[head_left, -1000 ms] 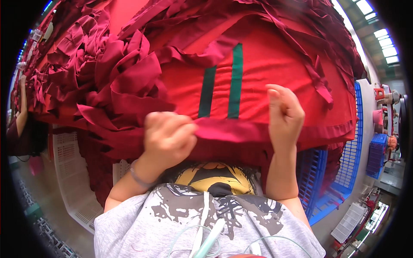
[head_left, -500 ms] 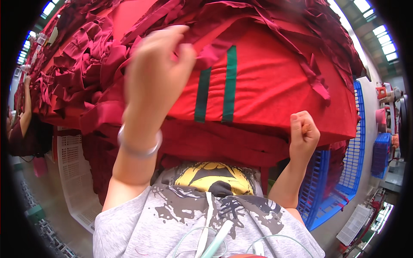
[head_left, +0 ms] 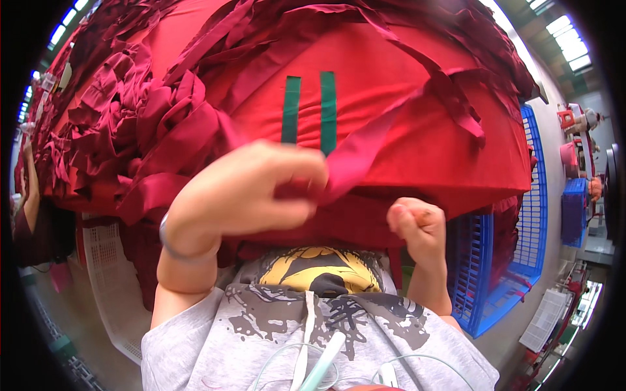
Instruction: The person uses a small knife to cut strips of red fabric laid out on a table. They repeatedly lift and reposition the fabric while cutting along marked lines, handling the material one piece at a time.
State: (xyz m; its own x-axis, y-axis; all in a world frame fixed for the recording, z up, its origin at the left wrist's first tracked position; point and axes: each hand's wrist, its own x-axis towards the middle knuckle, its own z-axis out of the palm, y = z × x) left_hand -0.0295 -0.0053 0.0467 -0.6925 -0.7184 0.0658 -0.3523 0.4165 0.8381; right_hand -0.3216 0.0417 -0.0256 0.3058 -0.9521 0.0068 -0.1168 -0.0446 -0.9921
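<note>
My left hand [head_left: 261, 189] is blurred and curled in front of my chest, over the near edge of the red-covered work surface [head_left: 450, 156]. A dark-red fabric strip [head_left: 365, 146] runs from its fingers up and to the right, so the hand appears closed on it; the exact grip is smeared. My right hand [head_left: 420, 228] is a closed fist beyond the table's near edge, its thumb against the fingers. What it may hold is hidden. Two green tape strips [head_left: 328, 107] lie on the red cover, just past my left hand.
Heaped dark-red fabric strips [head_left: 130, 117] cover the left and far parts of the surface. A blue plastic crate [head_left: 476, 274] stands below at right, a white crate [head_left: 107, 260] at left. At the far left edge a person's arm [head_left: 31, 189] reaches toward the heap.
My left hand has come down toward my body, drawing the fabric strip with it. My right hand has shifted left and slightly nearer, still closed.
</note>
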